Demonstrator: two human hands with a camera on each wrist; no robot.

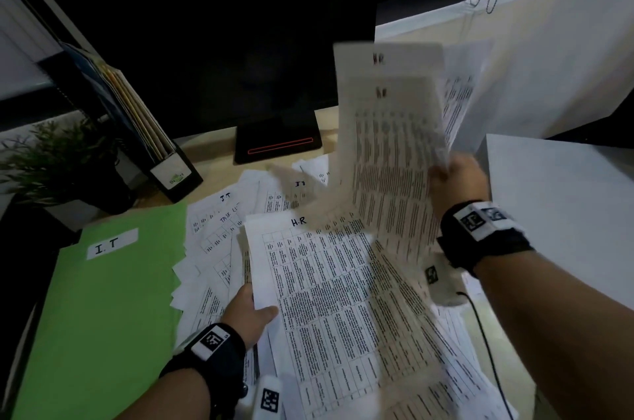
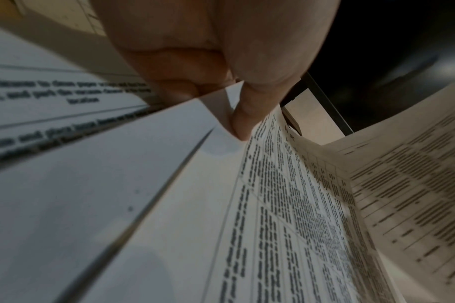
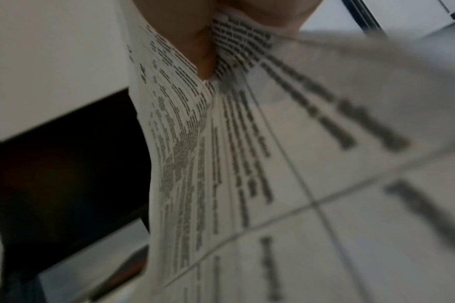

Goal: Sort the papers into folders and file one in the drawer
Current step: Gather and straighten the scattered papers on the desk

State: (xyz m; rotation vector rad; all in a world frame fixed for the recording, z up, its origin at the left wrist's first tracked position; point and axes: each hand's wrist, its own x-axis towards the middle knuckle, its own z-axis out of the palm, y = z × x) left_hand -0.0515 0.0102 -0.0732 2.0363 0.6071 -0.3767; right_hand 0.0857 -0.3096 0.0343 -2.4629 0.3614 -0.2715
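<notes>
A green folder [image 1: 103,303] labelled "I.T" lies flat at the desk's left. Printed sheets marked "I.T" [image 1: 219,224] are fanned out beside it. On top lies a sheet headed "H.R" [image 1: 329,299]; my left hand [image 1: 248,311] pinches its left edge, thumb on top, and the left wrist view shows that left hand [image 2: 236,114] with fingers under the sheet [image 2: 169,205]. My right hand [image 1: 453,179] grips a bundle of "H.R" papers [image 1: 394,145] held upright above the pile, blurred. In the right wrist view the right hand's fingers [image 3: 195,45] curl round those papers [image 3: 247,164].
A dark monitor [image 1: 219,52] stands behind the pile. A black file holder [image 1: 151,141] with folders and a potted plant [image 1: 58,158] sit at back left. A white cabinet top [image 1: 562,213] is on the right, and a black cable [image 1: 487,344] runs under my right arm.
</notes>
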